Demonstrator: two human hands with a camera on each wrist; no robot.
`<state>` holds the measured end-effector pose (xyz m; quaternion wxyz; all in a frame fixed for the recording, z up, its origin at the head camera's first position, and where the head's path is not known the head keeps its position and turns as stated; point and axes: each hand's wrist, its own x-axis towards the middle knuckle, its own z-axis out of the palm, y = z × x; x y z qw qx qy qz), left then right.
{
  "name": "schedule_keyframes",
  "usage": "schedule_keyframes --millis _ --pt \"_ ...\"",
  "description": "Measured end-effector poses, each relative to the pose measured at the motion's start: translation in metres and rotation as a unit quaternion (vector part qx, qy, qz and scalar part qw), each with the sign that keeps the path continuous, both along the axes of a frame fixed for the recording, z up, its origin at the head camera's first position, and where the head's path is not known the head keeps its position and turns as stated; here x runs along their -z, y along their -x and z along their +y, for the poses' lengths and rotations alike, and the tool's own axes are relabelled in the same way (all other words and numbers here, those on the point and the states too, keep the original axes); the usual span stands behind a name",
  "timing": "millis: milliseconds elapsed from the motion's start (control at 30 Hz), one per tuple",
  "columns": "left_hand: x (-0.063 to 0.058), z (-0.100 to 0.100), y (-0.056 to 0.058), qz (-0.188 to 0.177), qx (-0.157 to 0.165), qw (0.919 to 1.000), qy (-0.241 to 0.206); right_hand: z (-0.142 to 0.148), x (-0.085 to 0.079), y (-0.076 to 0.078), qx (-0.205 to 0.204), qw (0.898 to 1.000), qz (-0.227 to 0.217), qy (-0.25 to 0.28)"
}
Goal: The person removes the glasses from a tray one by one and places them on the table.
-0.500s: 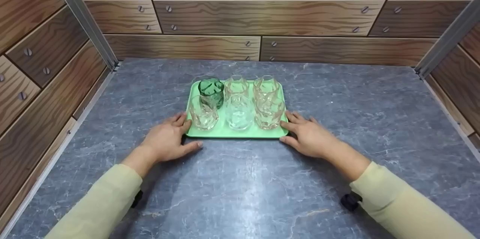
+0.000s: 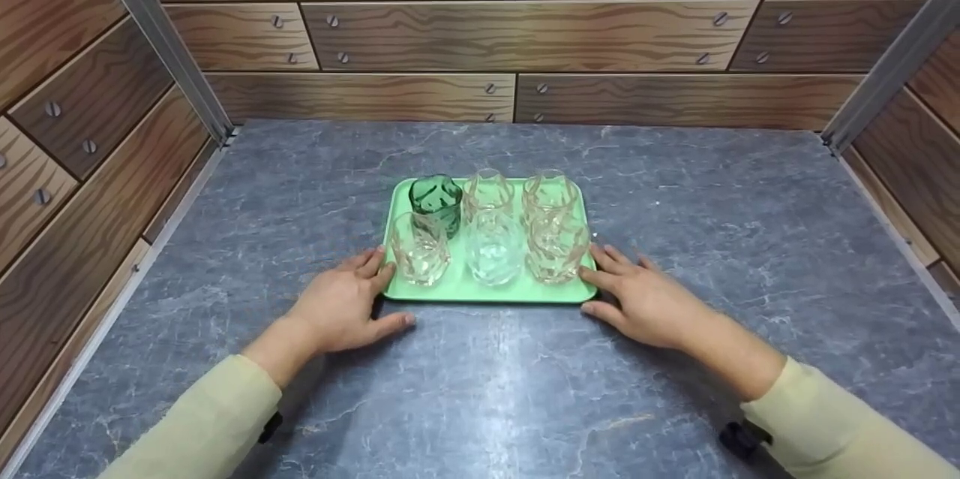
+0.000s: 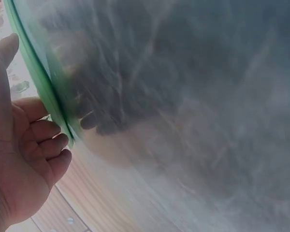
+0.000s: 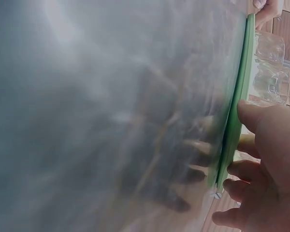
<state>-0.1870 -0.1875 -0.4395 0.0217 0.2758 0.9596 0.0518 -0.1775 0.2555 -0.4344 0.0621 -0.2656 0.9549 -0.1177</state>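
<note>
A light green rectangular tray (image 2: pixel 457 290) lies on the table with several faceted glasses on it in two rows. At its back left stands a dark green glass (image 2: pixel 435 197); the others, such as the front left glass (image 2: pixel 421 254), are clear. My left hand (image 2: pixel 341 308) touches the tray's left edge with its fingers, while its thumb sticks out in front, off the tray. On the other side, my right hand (image 2: pixel 652 299) rests its fingers along the right edge, with the thumb at the front corner. Both wrist views show loosely bent fingers (image 3: pixel 53 137) at the green rim.
The tray stands on a grey marble-patterned table (image 2: pixel 480 389). Wood-patterned walls (image 2: pixel 450 36) enclose the back and sides, with metal posts (image 2: pixel 161 36) at the back corners.
The tray with its glasses has slid toward me and slightly right. Both hands have moved along with it, still touching its sides.
</note>
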Motion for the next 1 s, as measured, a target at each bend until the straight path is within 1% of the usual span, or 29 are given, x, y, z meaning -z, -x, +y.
schedule_keyframes --millis 333,500,767,1000 --pt "0.001 0.008 -0.015 0.013 0.026 0.9996 -0.005 0.013 -0.001 -0.02 -0.008 1.0 0.002 0.002" --pt "0.001 0.011 -0.02 0.019 0.041 0.9989 -0.006 0.019 0.0 -0.028 -0.004 1.0 -0.007 0.004" --pt "-0.001 0.016 -0.028 0.028 0.06 0.9978 -0.003 0.027 0.0 -0.04 -0.001 1.0 -0.01 0.004" --pt "-0.002 0.021 -0.034 0.027 0.073 0.9969 0.006 0.034 -0.001 -0.052 0.003 1.0 -0.01 0.008"
